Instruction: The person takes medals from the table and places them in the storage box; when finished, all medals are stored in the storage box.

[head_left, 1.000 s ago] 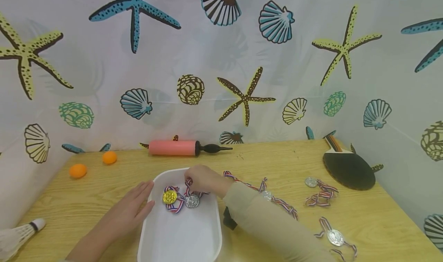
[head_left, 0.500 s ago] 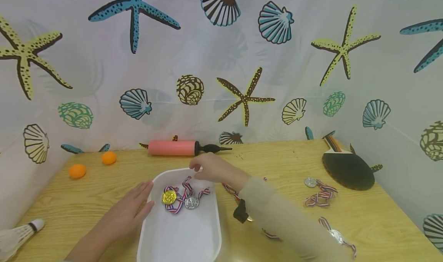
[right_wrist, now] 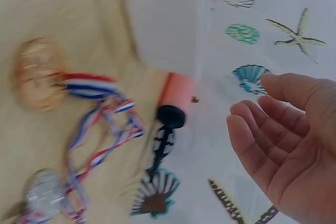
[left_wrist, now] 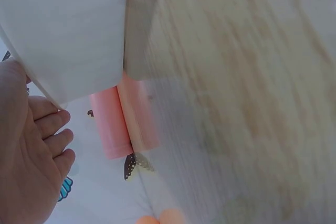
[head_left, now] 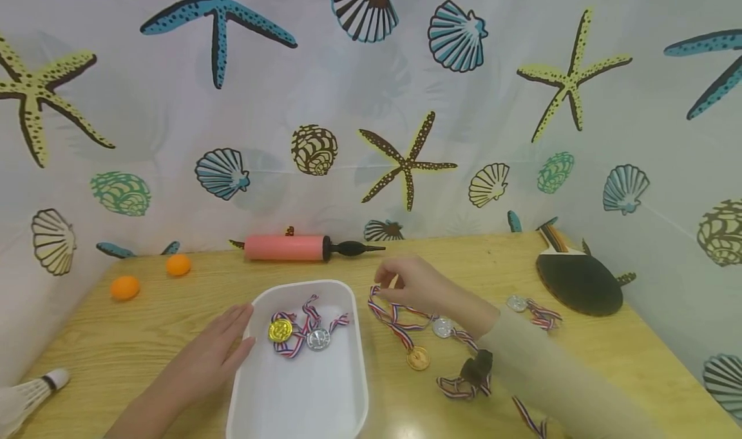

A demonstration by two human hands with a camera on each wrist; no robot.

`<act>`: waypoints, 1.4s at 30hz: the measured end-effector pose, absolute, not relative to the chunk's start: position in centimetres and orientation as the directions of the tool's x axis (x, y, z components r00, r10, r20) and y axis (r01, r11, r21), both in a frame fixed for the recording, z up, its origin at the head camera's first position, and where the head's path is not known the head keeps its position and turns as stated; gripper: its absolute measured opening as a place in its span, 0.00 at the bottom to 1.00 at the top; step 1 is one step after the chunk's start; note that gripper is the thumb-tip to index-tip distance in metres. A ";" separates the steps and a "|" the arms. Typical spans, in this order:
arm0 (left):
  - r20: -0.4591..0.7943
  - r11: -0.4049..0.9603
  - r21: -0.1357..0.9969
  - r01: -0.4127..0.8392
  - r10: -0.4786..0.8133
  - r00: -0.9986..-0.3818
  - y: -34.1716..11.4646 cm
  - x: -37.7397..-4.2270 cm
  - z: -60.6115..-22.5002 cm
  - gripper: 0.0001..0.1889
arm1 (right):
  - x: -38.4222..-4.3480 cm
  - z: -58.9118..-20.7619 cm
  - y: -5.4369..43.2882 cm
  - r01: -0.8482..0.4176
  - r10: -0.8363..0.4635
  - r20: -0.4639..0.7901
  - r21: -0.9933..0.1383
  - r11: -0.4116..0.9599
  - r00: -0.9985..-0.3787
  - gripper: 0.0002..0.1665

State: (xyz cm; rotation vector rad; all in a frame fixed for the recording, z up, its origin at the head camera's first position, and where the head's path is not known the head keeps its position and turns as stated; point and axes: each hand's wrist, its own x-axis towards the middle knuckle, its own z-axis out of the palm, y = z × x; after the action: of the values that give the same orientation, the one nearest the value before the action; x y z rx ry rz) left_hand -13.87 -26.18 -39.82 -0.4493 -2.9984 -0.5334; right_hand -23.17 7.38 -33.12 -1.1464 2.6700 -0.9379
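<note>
A white tray (head_left: 295, 391) stands before me, with a gold medal (head_left: 281, 330) and a silver medal (head_left: 318, 339) on striped ribbons at its far end. My left hand (head_left: 211, 352) rests its extended fingers and thumb along the tray's left rim. To the right of the tray my right hand (head_left: 417, 288) hovers, fingers gently bent with a gap to the thumb, holding nothing. Just below it lie striped ribbons (head_left: 400, 326), a bronze-coloured medal (head_left: 418, 358) and another silver medal (head_left: 443, 327) on the table. The right wrist view shows that hand (right_wrist: 291, 135) apart from the ribbons.
Further right are a silver medal (head_left: 516, 303) and a table tennis bat (head_left: 580, 284). A pink hand pump (head_left: 286, 248) lies behind the tray. Two orange balls (head_left: 124, 288) and a shuttlecock (head_left: 35, 394) are at left. A shell-patterned cloth hangs behind the table.
My right hand has let go of the silver medal's ribbon inside the tray, lifted away and moved right over the ribbons on the table. My left hand stays at the tray's rim.
</note>
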 end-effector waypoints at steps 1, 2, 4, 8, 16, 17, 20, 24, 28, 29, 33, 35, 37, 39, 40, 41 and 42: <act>0.111 0.898 0.328 0.293 0.272 -0.956 -26.2 -13.9 -39.8 0.32 | -23.0 -33.5 7.9 -0.625 -0.686 0.141 -0.572 0.532 -0.713 0.06; 0.107 0.899 0.328 0.291 0.271 -0.957 -26.2 -13.9 -39.8 0.32 | -22.8 -33.9 8.4 -0.621 -0.691 0.127 -0.574 0.534 -0.712 0.06; 0.098 0.900 0.330 0.285 0.267 -0.959 -26.2 -13.9 -39.8 0.33 | -22.5 -35.0 9.4 -0.600 -0.693 0.082 -0.579 0.552 -0.717 0.05; 0.091 0.900 0.330 0.283 0.268 -0.959 -26.3 -13.9 -39.7 0.33 | -22.2 -36.8 11.1 -0.606 -0.716 0.014 -0.543 0.581 -0.698 0.05; 0.075 0.904 0.332 0.269 0.259 -0.963 -26.3 -14.0 -39.7 0.33 | -21.6 -39.2 12.2 -0.531 -0.696 -0.169 -0.530 0.661 -0.697 0.13; 0.081 0.904 0.328 0.273 0.261 -0.962 -26.3 -13.9 -39.7 0.33 | -21.6 -39.5 12.3 -0.526 -0.694 -0.177 -0.530 0.665 -0.698 0.15; 0.092 0.904 0.322 0.281 0.265 -0.960 -26.3 -13.9 -39.7 0.33 | -21.7 -40.1 12.2 -0.539 -0.700 -0.181 -0.517 0.665 -0.691 0.16; 0.098 0.902 0.323 0.287 0.269 -0.958 -26.3 -13.9 -39.8 0.33 | -21.8 -40.6 12.2 -0.559 -0.708 -0.171 -0.500 0.662 -0.686 0.14; 0.106 0.899 0.325 0.292 0.273 -0.956 -26.3 -13.9 -39.7 0.32 | -22.0 -40.8 12.3 -0.555 -0.715 -0.163 -0.521 0.648 -0.680 0.14; 0.108 0.899 0.326 0.293 0.273 -0.956 -26.3 -13.9 -39.7 0.32 | -22.0 -40.9 12.3 -0.542 -0.713 -0.165 -0.540 0.644 -0.682 0.14; 0.117 0.897 0.327 0.298 0.275 -0.954 -26.3 -13.9 -39.7 0.32 | -22.0 -40.7 12.5 -0.451 -0.685 -0.177 -0.633 0.629 -0.707 0.13; 0.119 0.895 0.328 0.302 0.278 -0.953 -26.3 -13.9 -39.8 0.32 | -22.0 -40.6 12.7 -0.396 -0.667 -0.189 -0.677 0.620 -0.721 0.10; 0.122 0.895 0.328 0.303 0.278 -0.953 -26.3 -13.9 -39.7 0.32 | -22.0 -40.4 12.9 -0.358 -0.655 -0.196 -0.708 0.609 -0.729 0.08; 0.125 0.894 0.328 0.304 0.278 -0.953 -26.3 -13.9 -39.7 0.31 | -22.0 -40.2 13.2 -0.316 -0.648 -0.207 -0.741 0.593 -0.733 0.06; 0.125 0.895 0.327 0.304 0.278 -0.952 -26.3 -13.9 -39.7 0.31 | -22.1 -40.1 13.3 -0.292 -0.646 -0.211 -0.761 0.580 -0.734 0.04; 0.128 0.895 0.327 0.304 0.277 -0.952 -26.3 -13.9 -39.7 0.31 | -22.1 -39.9 13.4 -0.276 -0.648 -0.207 -0.780 0.562 -0.733 0.04; 0.130 0.895 0.326 0.305 0.277 -0.952 -26.3 -13.8 -39.7 0.31 | -22.2 -39.8 13.6 -0.260 -0.648 -0.203 -0.797 0.545 -0.734 0.03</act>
State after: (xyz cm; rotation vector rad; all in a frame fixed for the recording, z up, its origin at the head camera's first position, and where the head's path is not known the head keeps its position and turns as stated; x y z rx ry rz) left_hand -13.85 -26.31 -39.70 -0.4582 -2.9801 -0.5319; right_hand -22.17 13.59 -39.79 -0.7336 2.3024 -1.0748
